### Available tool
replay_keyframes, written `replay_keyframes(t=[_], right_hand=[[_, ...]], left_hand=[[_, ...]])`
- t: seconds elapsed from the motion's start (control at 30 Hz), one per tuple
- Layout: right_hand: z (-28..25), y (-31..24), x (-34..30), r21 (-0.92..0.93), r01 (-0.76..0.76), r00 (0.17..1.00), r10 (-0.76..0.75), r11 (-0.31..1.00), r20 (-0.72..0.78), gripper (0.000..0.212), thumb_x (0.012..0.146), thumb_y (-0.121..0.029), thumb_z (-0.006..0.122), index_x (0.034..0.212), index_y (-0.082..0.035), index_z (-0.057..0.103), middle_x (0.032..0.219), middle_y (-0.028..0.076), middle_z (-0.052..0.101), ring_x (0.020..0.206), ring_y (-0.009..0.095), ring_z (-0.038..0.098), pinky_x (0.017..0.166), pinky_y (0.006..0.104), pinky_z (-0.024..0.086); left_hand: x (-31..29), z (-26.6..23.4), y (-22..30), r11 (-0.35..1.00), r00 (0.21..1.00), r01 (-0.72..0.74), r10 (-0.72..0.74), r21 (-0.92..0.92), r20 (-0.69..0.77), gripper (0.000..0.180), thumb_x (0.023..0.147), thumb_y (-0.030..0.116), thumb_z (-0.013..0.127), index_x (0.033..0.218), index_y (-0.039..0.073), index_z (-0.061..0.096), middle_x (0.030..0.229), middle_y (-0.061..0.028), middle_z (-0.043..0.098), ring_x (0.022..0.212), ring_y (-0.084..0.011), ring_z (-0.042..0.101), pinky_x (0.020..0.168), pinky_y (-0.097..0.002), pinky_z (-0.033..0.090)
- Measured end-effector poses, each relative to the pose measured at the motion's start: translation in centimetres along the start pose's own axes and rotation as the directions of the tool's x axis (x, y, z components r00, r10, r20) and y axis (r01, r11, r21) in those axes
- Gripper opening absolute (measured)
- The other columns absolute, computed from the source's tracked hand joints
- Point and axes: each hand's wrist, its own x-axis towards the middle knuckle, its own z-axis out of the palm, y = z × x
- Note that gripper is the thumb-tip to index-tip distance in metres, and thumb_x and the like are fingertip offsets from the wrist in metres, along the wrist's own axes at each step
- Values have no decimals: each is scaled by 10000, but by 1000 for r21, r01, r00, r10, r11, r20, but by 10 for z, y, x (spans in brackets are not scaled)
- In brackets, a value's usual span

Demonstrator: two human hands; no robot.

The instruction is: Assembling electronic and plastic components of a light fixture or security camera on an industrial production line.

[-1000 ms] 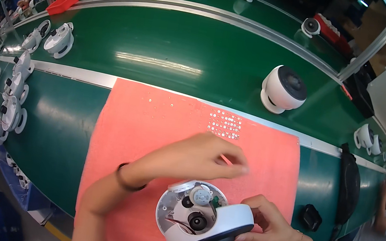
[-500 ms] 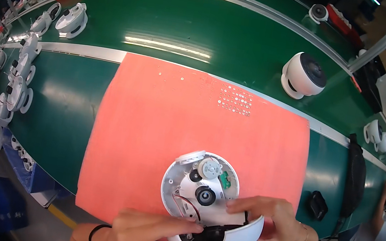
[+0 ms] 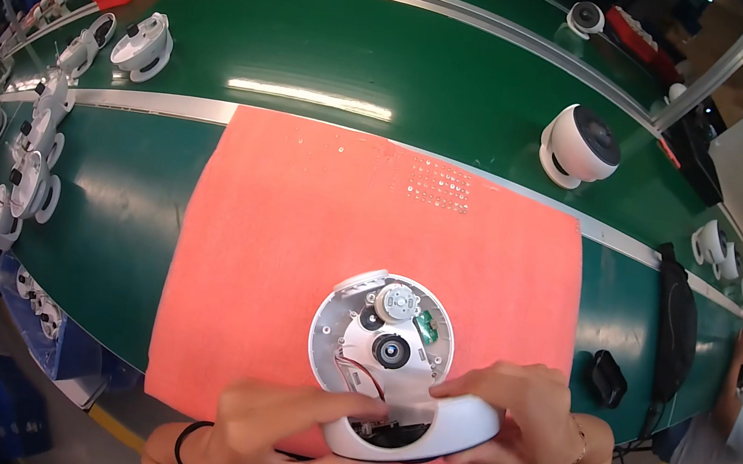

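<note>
A round white camera housing lies open on the orange-pink mat. Inside it sit a silver motor, a black lens, a small green circuit board and red and black wires. Along its near side I grip a curved white cover with a cut-out opening. My left hand holds the cover's left end, index finger reaching over the opening, thumb below. My right hand clasps its right end, fingertips on top. Dark parts show through the opening; where the cover meets the housing is partly hidden.
Small screws stand in rows at the mat's far edge. A finished white camera stands on the green bench beyond. Several opened housings line the left side. A black case and black pouch lie right. People work at both sides.
The cover has tipped over toward the housing, showing more of its white outer face and less of its inside. Both hands have moved with it, keeping their hold. The view has shifted slightly.
</note>
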Motion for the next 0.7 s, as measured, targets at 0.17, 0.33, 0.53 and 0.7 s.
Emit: replay_keyframes(t=[0.17,0.33,0.53,0.7], right_hand=[[-2,6,12,464,-320,946,301,826,116,618,827,-341,599,1269,14,352,1211,135,471,1109,215,479,924,323,374],[-5,13,24,743,-608,705,620,280,344,580,889,-266,487,1346,-3,246,1291,114,399,1198,197,415,955,325,399],[2,32,32,831,-552,692,594,68,411,484,935,-230,384,1333,7,246,1246,174,435,1087,238,532,837,359,523],[14,35,35,860,-509,710,585,42,392,531,902,-245,447,1328,3,249,1261,156,418,1120,232,504,871,353,491]], left_hand=[[21,-11,-17,863,965,263,-239,-431,109,439,715,125,714,1098,-26,562,904,-108,653,803,-157,645,682,-255,523],[57,-21,-41,506,795,602,-452,-618,404,469,869,268,554,1196,-59,472,1022,-81,606,823,-120,619,663,-250,519],[60,-34,-38,686,818,574,-492,-446,296,503,911,329,445,1279,-9,389,894,-50,608,747,-89,616,575,-196,509],[42,-52,-39,678,814,579,-510,-452,278,460,891,300,517,1251,35,409,899,-86,609,729,-125,614,632,-272,524]])
